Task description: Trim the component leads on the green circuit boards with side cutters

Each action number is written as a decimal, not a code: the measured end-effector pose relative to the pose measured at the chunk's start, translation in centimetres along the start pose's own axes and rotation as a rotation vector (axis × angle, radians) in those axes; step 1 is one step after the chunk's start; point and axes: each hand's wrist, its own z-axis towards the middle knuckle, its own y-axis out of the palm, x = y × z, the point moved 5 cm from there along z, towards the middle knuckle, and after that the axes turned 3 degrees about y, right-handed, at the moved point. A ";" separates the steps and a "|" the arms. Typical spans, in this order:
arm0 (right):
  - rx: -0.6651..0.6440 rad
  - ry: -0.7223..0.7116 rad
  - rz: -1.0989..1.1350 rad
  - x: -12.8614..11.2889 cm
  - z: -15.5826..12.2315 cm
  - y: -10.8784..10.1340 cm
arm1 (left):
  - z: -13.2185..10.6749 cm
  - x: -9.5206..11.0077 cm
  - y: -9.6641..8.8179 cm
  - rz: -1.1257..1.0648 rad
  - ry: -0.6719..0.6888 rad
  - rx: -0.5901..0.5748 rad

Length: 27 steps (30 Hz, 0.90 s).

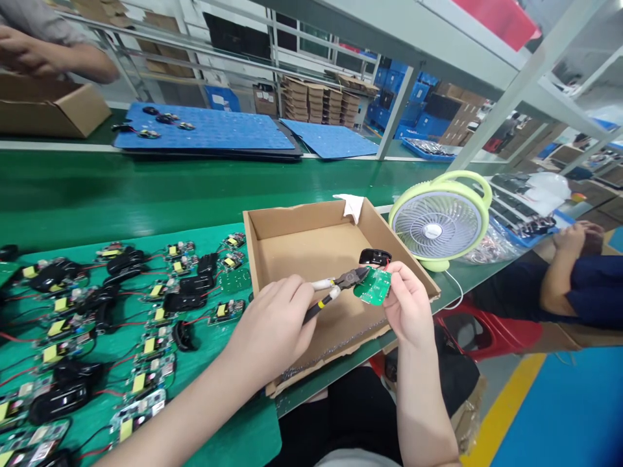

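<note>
My left hand (275, 318) is closed round the handles of a pair of diagonal cutters (348, 279), one handle white and one black with a yellow band. The cutter jaws touch the edge of a small green circuit board (372, 287). Between thumb and fingers of my right hand (407, 298) the board is pinched at its right edge, its soldered face showing. A glossy black plastic part (375, 257) hangs just behind the board, with a red wire beside it. All this is held above a shallow cardboard box (302, 250) with plastic lining along its near edge.
Several wired circuit boards (153, 344) with black parts cover the green mat (209, 376) on the left. A green fan (438, 220) stands right of the box. Blue sheets (209, 128) lie on the far ledge. Other people's hands (32, 52) show at far left and right.
</note>
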 end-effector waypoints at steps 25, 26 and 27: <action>-0.073 -0.041 -0.060 -0.3 -0.2 0.9 | 0.5 0.4 0.1 0.039 0.029 -0.096; -0.078 -0.046 -0.058 -0.3 -0.3 0.9 | 0.5 0.3 0.1 0.043 0.027 -0.094; -0.084 -0.051 -0.055 -0.3 -0.3 0.9 | 0.5 0.4 0.0 0.047 0.028 -0.091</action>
